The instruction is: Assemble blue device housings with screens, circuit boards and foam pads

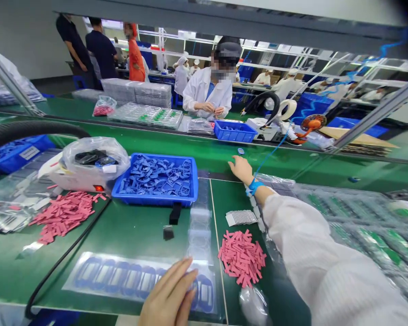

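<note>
though one blue piece (240,151), seemingly done, lies just past the open right hand (242,170) at one o'clock, the tray (156,199) at eleven brims, left hand (170,294) open at six.

Looks forward and down from the person's head, over the bench (132,231). Catches the left hand (170,292) close, at the bottom edge, and the right hand (242,169) farther out. Reaches past the green strip (206,151) and beneath a grey beam (204,20) to a co-worker (207,93) opposite, and well beyond.
</note>
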The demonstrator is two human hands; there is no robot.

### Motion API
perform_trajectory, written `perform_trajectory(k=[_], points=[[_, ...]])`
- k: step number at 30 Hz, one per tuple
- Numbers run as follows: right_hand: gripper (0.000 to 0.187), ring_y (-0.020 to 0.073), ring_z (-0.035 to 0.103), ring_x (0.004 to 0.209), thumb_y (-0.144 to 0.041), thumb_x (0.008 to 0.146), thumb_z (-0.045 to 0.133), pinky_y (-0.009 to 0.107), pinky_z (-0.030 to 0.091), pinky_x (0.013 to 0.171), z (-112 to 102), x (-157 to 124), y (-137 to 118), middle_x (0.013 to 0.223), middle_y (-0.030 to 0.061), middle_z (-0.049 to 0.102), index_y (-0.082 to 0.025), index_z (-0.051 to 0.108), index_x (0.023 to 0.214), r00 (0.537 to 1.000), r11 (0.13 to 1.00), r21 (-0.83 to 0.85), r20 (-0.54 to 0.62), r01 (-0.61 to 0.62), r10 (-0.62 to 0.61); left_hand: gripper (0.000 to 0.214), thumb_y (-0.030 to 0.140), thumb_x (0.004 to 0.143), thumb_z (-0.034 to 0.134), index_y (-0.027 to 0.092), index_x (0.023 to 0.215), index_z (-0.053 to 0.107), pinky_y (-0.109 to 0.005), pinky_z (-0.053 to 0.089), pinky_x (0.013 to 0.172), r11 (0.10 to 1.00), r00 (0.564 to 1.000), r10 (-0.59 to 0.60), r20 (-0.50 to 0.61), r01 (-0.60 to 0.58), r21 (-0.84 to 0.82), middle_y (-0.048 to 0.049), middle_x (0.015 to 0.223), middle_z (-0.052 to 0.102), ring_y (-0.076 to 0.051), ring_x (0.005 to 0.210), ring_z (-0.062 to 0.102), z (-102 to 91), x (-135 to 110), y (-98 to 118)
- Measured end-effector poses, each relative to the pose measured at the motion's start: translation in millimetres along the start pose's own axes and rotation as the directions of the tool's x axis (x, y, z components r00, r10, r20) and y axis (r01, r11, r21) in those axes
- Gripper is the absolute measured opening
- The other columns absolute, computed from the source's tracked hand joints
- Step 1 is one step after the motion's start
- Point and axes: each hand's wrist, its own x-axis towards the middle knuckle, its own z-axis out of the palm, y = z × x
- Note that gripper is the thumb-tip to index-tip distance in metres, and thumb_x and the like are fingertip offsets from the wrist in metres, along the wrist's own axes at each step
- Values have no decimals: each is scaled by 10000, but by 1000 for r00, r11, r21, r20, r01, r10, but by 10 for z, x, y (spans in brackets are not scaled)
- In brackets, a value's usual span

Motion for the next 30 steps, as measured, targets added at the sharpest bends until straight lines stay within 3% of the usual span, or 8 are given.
perform_trajectory(k=[2,6,10,13,22,25,30], points=[[333,211,596,1024,-332,905,559,426,515,855,137,-81,-103,1207,84,568,-168,535,1194,996,997,23,44,74,-75,327,206,899,486,151,1210,573,-347,581,860,995,997,-12,79,5,97,-135,1259,645,-256,1128,623,53,111,3],[332,205,604,1002,-336,906,557,416,523,838,385,-238,-347,1188,81,577,-165,536,1190,980,984,71,105,164,-170,404,307,914,467,78,1237,550,-463,571,862,966,987,-96,126,62,250,-238,1288,593,-337,1146,597,326,260,15],[328,204,604,1003,-332,908,554,415,523,839,509,-303,-535,1192,82,576,-168,536,1191,962,964,107,102,244,-255,448,340,913,465,82,1274,525,-486,529,916,961,973,-95,209,35,274,-245,1353,530,-346,1225,527,466,272,0],[328,207,598,1018,-329,909,553,421,518,851,552,-324,-619,1208,83,569,-172,535,1196,943,944,110,91,310,-320,472,352,902,482,73,1280,524,-498,506,939,958,966,-73,250,-1,286,-236,1351,536,-348,1247,505,456,260,-19],[332,216,588,1043,-332,906,556,435,506,872,557,-391,-644,1222,85,561,-174,535,1197,883,889,52,102,456,-459,478,339,927,437,63,1316,471,-489,466,979,973,953,-113,281,49,224,-216,1386,510,-316,1271,491,339,267,-68],[343,221,582,1057,-336,904,558,443,502,880,533,-396,-640,1236,87,554,-175,530,1206,869,875,46,98,482,-484,571,455,903,454,79,1332,433,-519,445,991,977,953,-127,274,73,201,-209,1351,552,-310,1244,519,204,143,-91],[355,228,574,1074,-337,902,561,453,495,891,517,-419,-627,1252,90,544,-176,524,1216,864,869,48,90,493,-495,851,704,693,547,134,1318,456,-552,415,998,987,960,-60,274,17,157,-188,1276,608,-342,1174,556,87,-92,-158]])
